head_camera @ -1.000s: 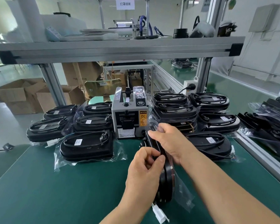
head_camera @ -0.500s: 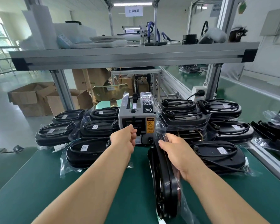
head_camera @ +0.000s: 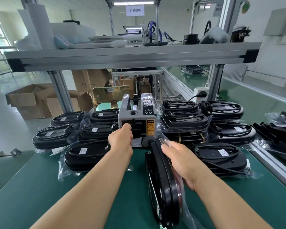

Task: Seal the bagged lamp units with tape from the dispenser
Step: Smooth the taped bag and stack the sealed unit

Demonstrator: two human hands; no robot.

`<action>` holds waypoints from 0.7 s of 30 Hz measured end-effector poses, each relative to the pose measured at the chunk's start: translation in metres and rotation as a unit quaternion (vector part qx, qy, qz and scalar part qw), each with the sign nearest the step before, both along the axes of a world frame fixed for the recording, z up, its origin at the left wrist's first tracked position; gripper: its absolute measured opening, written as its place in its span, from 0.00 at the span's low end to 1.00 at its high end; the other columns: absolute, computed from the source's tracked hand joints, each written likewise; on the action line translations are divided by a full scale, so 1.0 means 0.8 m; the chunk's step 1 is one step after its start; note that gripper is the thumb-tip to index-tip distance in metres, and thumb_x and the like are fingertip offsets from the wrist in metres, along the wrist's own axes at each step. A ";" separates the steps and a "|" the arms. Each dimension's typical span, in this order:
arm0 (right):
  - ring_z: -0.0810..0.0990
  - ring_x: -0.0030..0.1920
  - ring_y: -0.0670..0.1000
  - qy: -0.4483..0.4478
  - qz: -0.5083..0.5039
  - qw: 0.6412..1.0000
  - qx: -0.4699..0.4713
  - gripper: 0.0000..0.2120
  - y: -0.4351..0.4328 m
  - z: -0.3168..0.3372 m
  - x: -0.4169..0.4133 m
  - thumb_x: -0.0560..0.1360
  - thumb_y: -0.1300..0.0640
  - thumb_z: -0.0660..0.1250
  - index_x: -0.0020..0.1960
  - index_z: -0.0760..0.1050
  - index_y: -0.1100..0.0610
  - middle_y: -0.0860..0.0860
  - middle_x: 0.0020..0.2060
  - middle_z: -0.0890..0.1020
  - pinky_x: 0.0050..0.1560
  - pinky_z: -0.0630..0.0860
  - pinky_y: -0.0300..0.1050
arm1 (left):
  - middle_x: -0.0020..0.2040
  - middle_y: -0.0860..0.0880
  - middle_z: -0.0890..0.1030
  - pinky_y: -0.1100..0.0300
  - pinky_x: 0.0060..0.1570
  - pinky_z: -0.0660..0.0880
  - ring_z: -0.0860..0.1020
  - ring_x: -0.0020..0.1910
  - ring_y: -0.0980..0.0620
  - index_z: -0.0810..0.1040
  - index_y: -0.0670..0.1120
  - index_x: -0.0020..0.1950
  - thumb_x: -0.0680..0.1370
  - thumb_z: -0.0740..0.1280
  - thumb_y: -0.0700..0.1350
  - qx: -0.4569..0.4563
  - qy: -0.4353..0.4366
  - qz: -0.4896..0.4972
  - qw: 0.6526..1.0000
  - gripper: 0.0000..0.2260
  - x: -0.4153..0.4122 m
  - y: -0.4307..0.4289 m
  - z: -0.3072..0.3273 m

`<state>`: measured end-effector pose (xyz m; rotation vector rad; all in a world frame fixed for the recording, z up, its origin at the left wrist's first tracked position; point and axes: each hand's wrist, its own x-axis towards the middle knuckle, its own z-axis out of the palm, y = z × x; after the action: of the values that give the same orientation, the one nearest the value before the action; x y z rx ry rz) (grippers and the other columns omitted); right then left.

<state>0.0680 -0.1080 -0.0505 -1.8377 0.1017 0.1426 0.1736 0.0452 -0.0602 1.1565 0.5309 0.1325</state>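
The left hand's (head_camera: 120, 141) fingers curl in against the front slot of the dispenser (head_camera: 139, 116); whether they pinch anything there cannot be told; the right hand (head_camera: 180, 161) has fingers and thumb wrapped over the upper edge of a lamp (head_camera: 163, 187), gripping it through its clear bag (head_camera: 187, 210); the lamp stands on edge on the table (head_camera: 40, 187), just in front of the dispenser and slightly to its right; other bagged lamps lie flat on the left (head_camera: 89, 154) and stacked on the right (head_camera: 185, 123) of the dispenser; a shelf (head_camera: 122, 55) spans above.
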 end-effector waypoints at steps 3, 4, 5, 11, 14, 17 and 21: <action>0.73 0.69 0.47 -0.029 -0.003 1.000 -0.003 0.21 0.000 -0.003 -0.001 0.83 0.49 0.58 0.74 0.69 0.52 0.46 0.68 0.76 0.73 0.67 0.50 | 0.27 0.53 0.75 0.65 0.28 0.69 0.70 0.24 0.58 0.79 0.47 0.37 0.75 0.71 0.41 0.051 -0.046 -0.126 0.990 0.07 -0.034 0.017 0.006; 0.76 0.64 0.46 -0.036 -0.003 0.999 -0.013 0.18 0.000 -0.004 -0.001 0.83 0.49 0.58 0.70 0.74 0.51 0.47 0.63 0.80 0.70 0.71 0.50 | 0.29 0.52 0.75 0.65 0.28 0.70 0.71 0.25 0.58 0.80 0.47 0.36 0.76 0.71 0.42 0.053 -0.067 -0.187 0.979 0.08 -0.045 0.022 0.008; 0.80 0.57 0.46 -0.039 -0.002 0.999 -0.023 0.14 0.002 -0.004 -0.001 0.83 0.50 0.58 0.62 0.78 0.52 0.49 0.55 0.84 0.64 0.75 0.52 | 0.30 0.51 0.75 0.65 0.28 0.70 0.71 0.26 0.57 0.81 0.48 0.35 0.77 0.70 0.43 0.050 -0.083 -0.243 0.965 0.10 -0.056 0.024 0.011; 0.79 0.41 0.55 -0.067 -0.002 0.996 -0.060 0.14 0.004 0.002 -0.004 0.82 0.52 0.59 0.46 0.79 0.58 0.53 0.39 0.83 0.49 0.77 0.52 | 0.29 0.52 0.74 0.66 0.30 0.66 0.68 0.27 0.58 0.81 0.49 0.34 0.72 0.75 0.46 0.192 -0.123 -0.358 0.905 0.08 -0.085 0.005 0.030; 0.81 0.48 0.57 -0.077 -0.006 0.995 -0.070 0.14 0.002 0.002 -0.005 0.82 0.52 0.59 0.49 0.80 0.57 0.55 0.45 0.85 0.54 0.76 0.55 | 0.27 0.52 0.72 0.67 0.28 0.65 0.66 0.26 0.57 0.80 0.45 0.36 0.74 0.74 0.43 0.234 -0.118 -0.348 0.900 0.08 -0.073 -0.001 0.033; 0.79 0.44 0.54 -0.077 -0.003 0.995 -0.070 0.13 0.001 0.001 -0.005 0.83 0.52 0.59 0.47 0.79 0.57 0.53 0.40 0.82 0.53 0.76 0.55 | 0.25 0.54 0.73 0.68 0.26 0.64 0.66 0.24 0.58 0.81 0.46 0.34 0.74 0.74 0.43 0.261 -0.114 -0.357 0.890 0.09 -0.062 -0.001 0.033; 0.75 0.40 0.50 -0.077 0.005 0.995 -0.064 0.14 0.003 0.000 -0.004 0.83 0.52 0.58 0.46 0.77 0.58 0.52 0.37 0.77 0.52 0.75 0.56 | 0.25 0.55 0.74 0.66 0.26 0.64 0.67 0.23 0.59 0.82 0.49 0.30 0.75 0.74 0.43 0.268 -0.108 -0.361 0.887 0.12 -0.055 -0.001 0.027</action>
<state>0.0645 -0.1059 -0.0508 -1.9704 -0.0059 0.0001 0.1298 0.0442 -0.0384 1.7881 -0.1809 -0.2542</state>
